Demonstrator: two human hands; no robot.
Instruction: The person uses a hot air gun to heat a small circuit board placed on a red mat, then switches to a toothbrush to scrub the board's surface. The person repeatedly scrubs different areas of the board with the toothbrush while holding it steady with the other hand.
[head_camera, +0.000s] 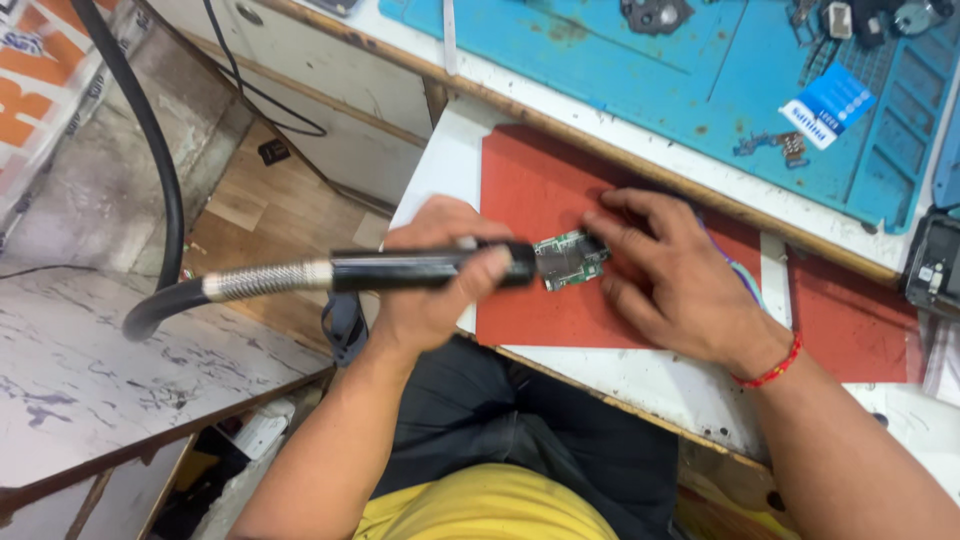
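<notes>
Even, diffuse light fills the head view, bright and fairly flat, with no hard highlights. Soft shadow pools just under the right hand (680, 285) on the red mat (530, 190), darkest beneath its fingertips, and under the left hand (430, 280) along its knuckles. A faint sheen runs along the black handpiece (430, 268) between the left fingers. Focus holds on both hands; the small circuit board (568, 258) at the right fingertips looks slightly soft. Straight table edges bow outward toward the frame's corners, a wide-angle effect.
</notes>
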